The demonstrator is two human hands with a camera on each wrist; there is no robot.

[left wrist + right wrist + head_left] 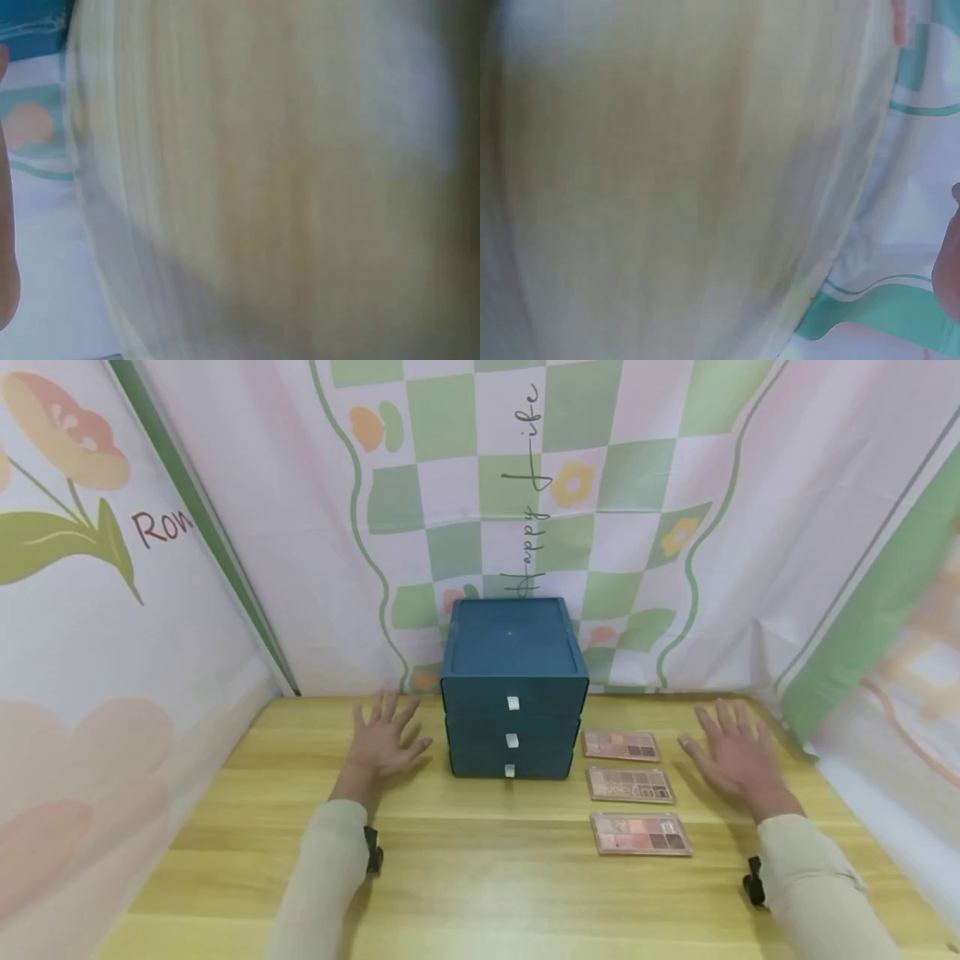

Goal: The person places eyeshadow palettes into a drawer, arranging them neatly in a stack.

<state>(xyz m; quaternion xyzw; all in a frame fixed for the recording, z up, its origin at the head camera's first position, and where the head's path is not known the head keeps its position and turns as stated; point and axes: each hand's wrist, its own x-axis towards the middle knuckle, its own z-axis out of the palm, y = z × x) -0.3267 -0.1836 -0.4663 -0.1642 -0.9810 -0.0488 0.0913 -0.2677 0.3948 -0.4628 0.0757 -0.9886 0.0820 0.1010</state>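
Note:
In the head view a dark blue box with three stacked drawers point(516, 643) stands at the back middle of the table, each drawer closed and fitted with a small white pull. Left of it is my left hand point(381, 745), fingers spread and holding nothing. My right hand point(738, 764) has its fingers spread too, to the right of three eyeshadow palettes. These palettes lie flat in a column beside the box: the back palette point(621, 746), the middle palette point(631, 785) and the front palette point(641, 834). Both wrist views catch only a sliver of each hand.
The wooden table point(480, 893) reaches back to a checkered curtain point(517, 485), which hangs close behind the drawer box. More printed cloth point(97, 693) closes off the left side, and a green-banded cloth point(870, 652) hangs along the right.

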